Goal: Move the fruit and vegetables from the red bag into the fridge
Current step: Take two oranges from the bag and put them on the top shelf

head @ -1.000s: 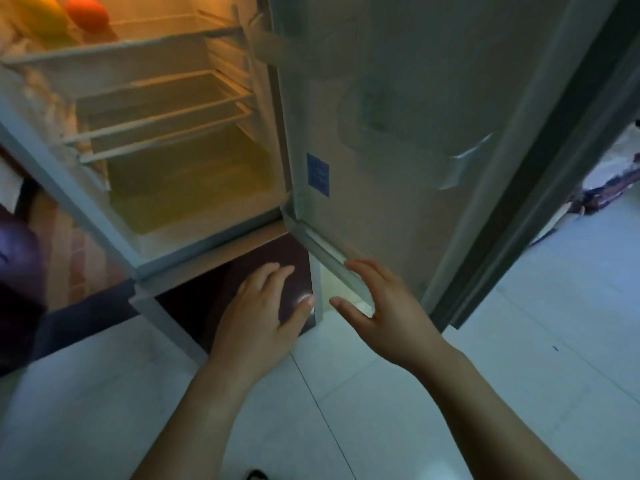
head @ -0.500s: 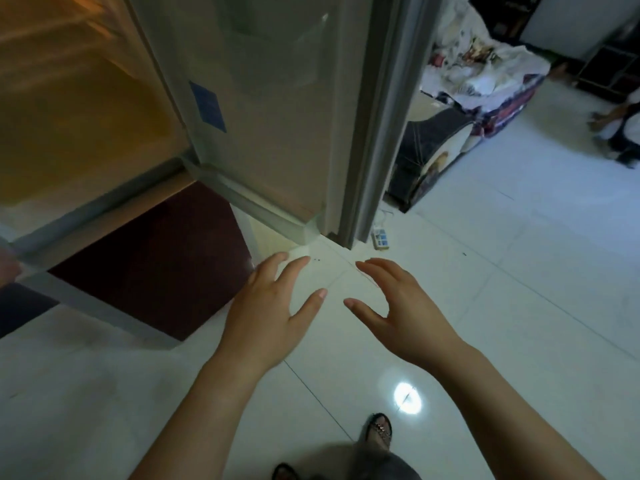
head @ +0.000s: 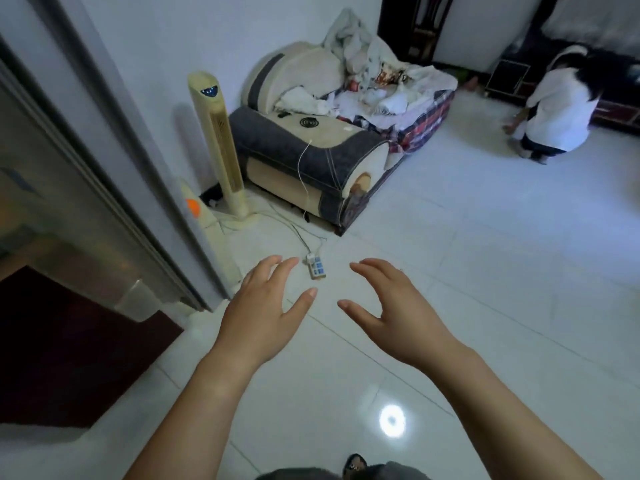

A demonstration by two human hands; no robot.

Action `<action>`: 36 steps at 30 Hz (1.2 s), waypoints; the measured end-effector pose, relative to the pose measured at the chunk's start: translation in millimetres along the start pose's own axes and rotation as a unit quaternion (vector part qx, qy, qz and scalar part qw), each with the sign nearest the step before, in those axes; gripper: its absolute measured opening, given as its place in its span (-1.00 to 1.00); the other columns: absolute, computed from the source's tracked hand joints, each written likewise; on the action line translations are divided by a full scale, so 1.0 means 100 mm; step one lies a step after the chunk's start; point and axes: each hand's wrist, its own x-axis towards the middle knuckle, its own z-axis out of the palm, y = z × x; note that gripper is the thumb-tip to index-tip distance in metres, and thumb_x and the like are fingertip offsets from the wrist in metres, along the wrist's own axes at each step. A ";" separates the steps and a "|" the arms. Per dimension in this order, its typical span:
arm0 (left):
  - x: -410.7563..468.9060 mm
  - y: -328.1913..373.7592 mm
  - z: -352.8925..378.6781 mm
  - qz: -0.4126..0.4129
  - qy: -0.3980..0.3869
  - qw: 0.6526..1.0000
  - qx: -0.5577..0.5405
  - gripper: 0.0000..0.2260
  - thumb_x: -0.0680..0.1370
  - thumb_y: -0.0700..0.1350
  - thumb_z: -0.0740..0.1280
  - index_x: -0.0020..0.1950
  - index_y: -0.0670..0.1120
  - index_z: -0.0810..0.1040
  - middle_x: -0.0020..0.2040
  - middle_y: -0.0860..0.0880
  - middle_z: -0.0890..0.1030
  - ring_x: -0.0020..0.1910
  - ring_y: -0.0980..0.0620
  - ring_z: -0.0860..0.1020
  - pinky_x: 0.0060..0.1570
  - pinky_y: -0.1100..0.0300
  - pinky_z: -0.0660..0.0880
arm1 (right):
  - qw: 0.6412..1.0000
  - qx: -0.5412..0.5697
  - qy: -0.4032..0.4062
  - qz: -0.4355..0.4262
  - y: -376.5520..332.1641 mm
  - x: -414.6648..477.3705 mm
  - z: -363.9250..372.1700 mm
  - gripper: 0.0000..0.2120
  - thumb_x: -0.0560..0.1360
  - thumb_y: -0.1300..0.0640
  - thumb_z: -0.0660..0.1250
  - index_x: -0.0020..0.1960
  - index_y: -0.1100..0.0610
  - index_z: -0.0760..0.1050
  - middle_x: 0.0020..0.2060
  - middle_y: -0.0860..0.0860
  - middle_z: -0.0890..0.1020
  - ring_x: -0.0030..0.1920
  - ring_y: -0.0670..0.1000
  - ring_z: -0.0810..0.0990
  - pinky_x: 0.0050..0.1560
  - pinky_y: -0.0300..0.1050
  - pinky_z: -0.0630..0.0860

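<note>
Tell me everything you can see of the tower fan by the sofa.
The tower fan is a tall, slim cream column, seemingly plastic, upright on a round base on the white tile floor. A dark panel with blue lights sits near its top, a vertical grille below. It stands by the wall, close beside the sofa. Thin cords trail past its base.

Bare tiled floor (head: 485, 271) lay open below and to the right of my right grip (head: 398, 306). Close on the left of my left grip (head: 258, 317) stood the fridge door (head: 86, 216). Just beyond both grips a power strip (head: 316, 268) and its cords lay on the floor. Farther ahead, a tower fan (head: 221, 140) and a sofa (head: 311, 150) closed the way.
</note>
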 end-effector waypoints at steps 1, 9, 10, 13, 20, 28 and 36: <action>0.13 0.11 0.05 0.001 0.002 1.000 0.000 -0.43 0.48 0.29 0.08 0.43 0.06 0.25 0.43 0.03 0.25 0.41 0.05 0.21 0.35 0.10 0.26 | 1.000 0.002 -0.003 0.001 0.12 0.06 -0.08 -0.45 0.50 -0.23 0.18 0.43 -0.07 0.21 0.38 -0.15 0.28 0.36 -0.12 0.25 0.21 -0.32 0.20; 0.94 0.21 0.05 -0.059 0.027 0.998 0.016 -0.47 0.52 0.22 0.13 0.45 0.06 0.21 0.45 0.05 0.22 0.39 0.07 0.25 0.34 0.12 0.29 | 0.997 0.026 -0.037 -0.058 0.51 1.12 -0.25 -0.43 0.49 -0.26 0.15 0.44 -0.09 0.18 0.41 -0.16 0.25 0.37 -0.15 0.23 0.24 -0.32 0.17; 1.06 0.15 0.04 -0.071 0.034 0.997 0.018 -0.48 0.52 0.21 0.13 0.45 0.07 0.20 0.46 0.05 0.21 0.40 0.08 0.22 0.35 0.14 0.27 | 0.996 0.031 -0.044 -0.069 0.53 1.30 -0.23 -0.42 0.49 -0.27 0.14 0.44 -0.09 0.18 0.41 -0.16 0.25 0.38 -0.15 0.22 0.26 -0.30 0.19; 1.52 0.01 0.03 -0.105 0.055 0.993 0.012 -0.48 0.53 0.20 0.14 0.46 0.07 0.18 0.47 0.07 0.19 0.42 0.09 0.18 0.33 0.18 0.24 | 0.994 0.024 -0.060 -0.093 0.60 1.85 -0.21 -0.41 0.48 -0.28 0.13 0.44 -0.09 0.18 0.42 -0.15 0.24 0.40 -0.13 0.21 0.31 -0.25 0.22; 3.04 -0.09 -0.01 -0.081 0.060 0.995 -0.005 -0.47 0.54 0.20 0.12 0.46 0.04 0.18 0.46 0.07 0.20 0.41 0.09 0.19 0.29 0.18 0.27 | 0.994 -0.013 -0.060 -0.085 0.92 3.17 -0.51 -0.43 0.49 -0.27 0.13 0.44 -0.10 0.18 0.41 -0.16 0.26 0.38 -0.14 0.24 0.31 -0.25 0.24; 4.09 -0.55 -0.21 -0.134 0.065 0.989 0.005 -0.48 0.54 0.21 0.13 0.45 0.04 0.20 0.46 0.06 0.21 0.42 0.07 0.20 0.33 0.13 0.28 | 0.988 0.022 -0.097 -0.122 0.94 4.60 -0.33 -0.41 0.48 -0.26 0.16 0.42 -0.04 0.24 0.39 -0.11 0.30 0.35 -0.08 0.30 0.33 -0.12 0.33; 4.55 -1.33 -0.48 -0.316 0.107 0.942 0.019 -0.47 0.51 0.24 0.16 0.41 0.04 0.26 0.43 0.02 0.27 0.39 0.02 0.26 0.31 0.01 0.33 | 0.939 0.041 -0.208 -0.271 0.50 6.15 0.26 -0.43 0.50 -0.21 0.20 0.42 0.01 0.26 0.37 -0.06 0.34 0.35 -0.05 0.31 0.29 -0.25 0.25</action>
